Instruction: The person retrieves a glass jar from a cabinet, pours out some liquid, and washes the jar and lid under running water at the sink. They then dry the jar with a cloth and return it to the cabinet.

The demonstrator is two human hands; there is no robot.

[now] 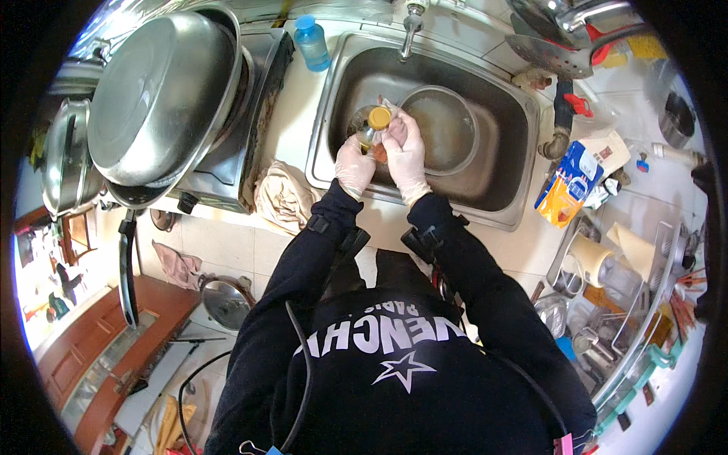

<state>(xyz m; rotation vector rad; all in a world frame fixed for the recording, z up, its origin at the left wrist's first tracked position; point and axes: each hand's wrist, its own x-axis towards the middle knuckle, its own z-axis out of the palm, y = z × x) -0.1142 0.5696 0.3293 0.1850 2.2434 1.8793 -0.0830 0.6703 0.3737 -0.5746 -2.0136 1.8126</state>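
Over the stainless steel sink point(515, 170) both hands, in whitish gloves, are close together around a clear container with a yellow lid point(379, 118). My left hand point(355, 166) grips the lower left side of the container. My right hand point(406, 156) holds its right side, with a pale, wrinkled cloth or similar soft material between fingers and container. Something reddish-brown shows between the hands; what it is cannot be told. Behind them a round metal basin point(449, 128) with cloudy water stands in the sink, under the faucet point(407, 37).
A blue-capped bottle point(313, 44) stands left of the sink. A beige cloth point(285, 196) lies beside the gas stove point(222, 176), which bears a large metal pan point(162, 96). Right of the sink are a blue and orange packet point(569, 185) and a dish rack point(640, 318) with kitchenware.
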